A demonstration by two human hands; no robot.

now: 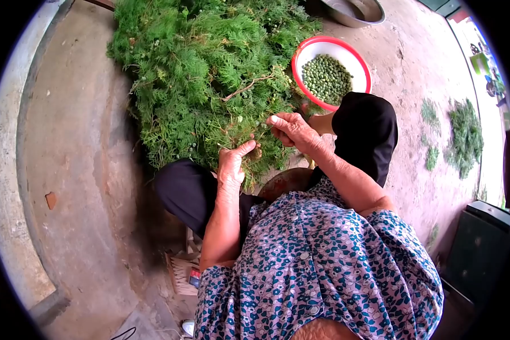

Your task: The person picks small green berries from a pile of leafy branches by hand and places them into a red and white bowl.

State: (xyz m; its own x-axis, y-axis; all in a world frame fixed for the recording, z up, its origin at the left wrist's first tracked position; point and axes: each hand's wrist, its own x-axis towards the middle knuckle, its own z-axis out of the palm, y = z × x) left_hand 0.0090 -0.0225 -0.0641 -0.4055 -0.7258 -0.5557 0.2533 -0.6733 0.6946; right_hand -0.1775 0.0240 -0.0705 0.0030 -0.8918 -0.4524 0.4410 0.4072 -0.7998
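Observation:
My left hand (232, 163) is closed around the stem end of a leafy evergreen sprig (232, 135), thumb pointing up and to the right. Just to its right, my right hand (294, 134) is curled, with thumb and forefinger pressed together beside the foliage. Whatever sits between those fingertips is too small to make out. Beyond both hands lies a big heap of cut evergreen branches (192, 73), with a bare brown twig across it. A white basin with a red rim (364, 63) stands right of the heap, holding many small round green cones (326, 78).
A metal bowl (357, 16) is at the top, behind the basin. Loose green sprigs (464, 136) lie on the concrete floor at the right, near a dark box (481, 243). A small reddish shard (51, 200) is on the floor at the left.

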